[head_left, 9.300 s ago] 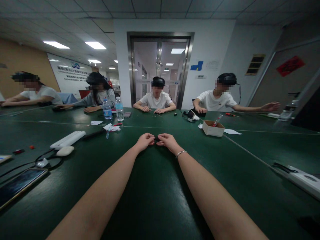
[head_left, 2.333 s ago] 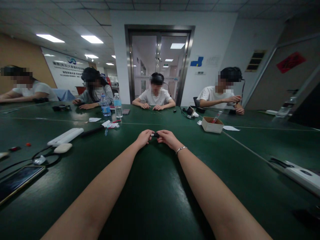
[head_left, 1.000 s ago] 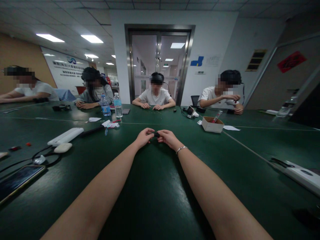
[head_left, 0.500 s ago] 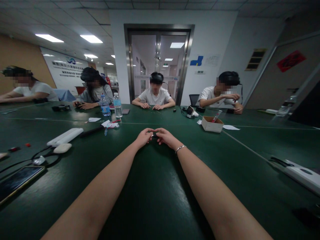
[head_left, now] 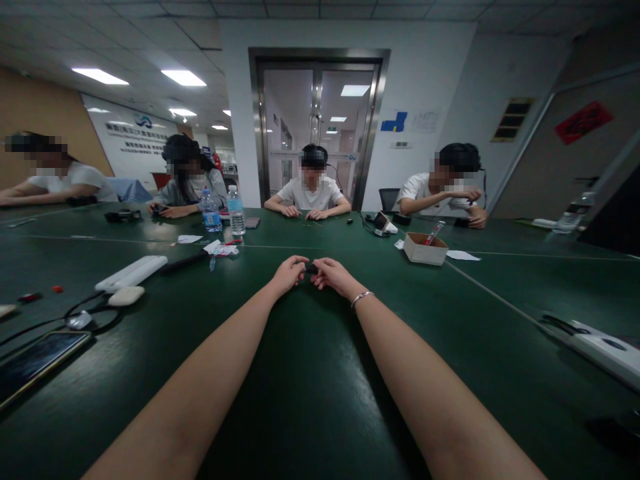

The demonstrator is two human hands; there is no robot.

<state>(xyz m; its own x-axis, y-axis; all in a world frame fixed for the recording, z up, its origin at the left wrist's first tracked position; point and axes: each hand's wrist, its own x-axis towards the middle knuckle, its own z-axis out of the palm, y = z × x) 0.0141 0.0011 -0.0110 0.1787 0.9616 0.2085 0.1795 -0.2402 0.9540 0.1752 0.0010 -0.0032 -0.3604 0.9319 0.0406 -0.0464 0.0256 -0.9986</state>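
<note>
Across the dark green table (head_left: 305,400), both forearms (head_left: 195,360) stretch forward, cut off at the near edge. Around the middle, the right hand (head_left: 336,275) pinches a small black object (head_left: 311,269); the left hand (head_left: 289,276) is at its left end, though whether it grips cannot be told. A loose fingertip hold could let the object slip and drop. Fingers hide its ends, leaving its shape unclear.

An object (head_left: 311,269) lies between the left grip (head_left: 290,273) and right grip (head_left: 334,275); on the bench (head_left: 300,387), a smartphone (head_left: 43,363) lies left, two water bottles (head_left: 236,213) back left, a box (head_left: 425,253) back right.
</note>
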